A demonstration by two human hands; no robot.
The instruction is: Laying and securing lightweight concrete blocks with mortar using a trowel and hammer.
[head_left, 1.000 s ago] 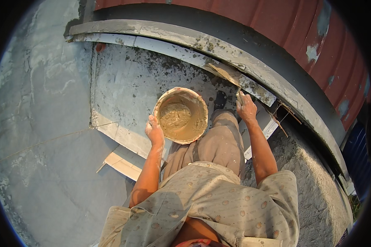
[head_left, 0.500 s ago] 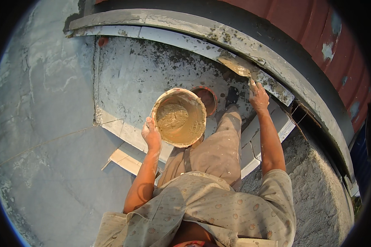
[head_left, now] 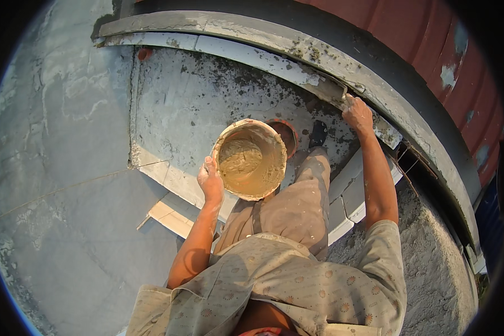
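Observation:
My left hand [head_left: 210,178] grips the rim of a round bucket [head_left: 280,147] at its left side. Wet tan mortar [head_left: 241,158] lies in the bucket, heaped toward the left. Out to the far right, my right hand [head_left: 358,115] is closed round the handle of a trowel [head_left: 331,89]. The trowel's blade lies against the pale ledge [head_left: 252,60] below the curved concrete rim, and its handle is mostly hidden in my fist. Grey mortar smears the ledge near the blade.
A reddish round container [head_left: 285,134] stands behind the bucket, beside my dark shoe [head_left: 318,133]. Bare metal bars [head_left: 413,162] stick out past the ledge's right end. A red corrugated metal sheet [head_left: 420,45] rises beyond the concrete rim [head_left: 341,59]. Dark splatters dot the floor [head_left: 179,106].
The trowel has turned from face-up, with tan mortar showing on it, to lying against the ledge. My right hand has moved slightly right and away. The bucket has shifted slightly right in view.

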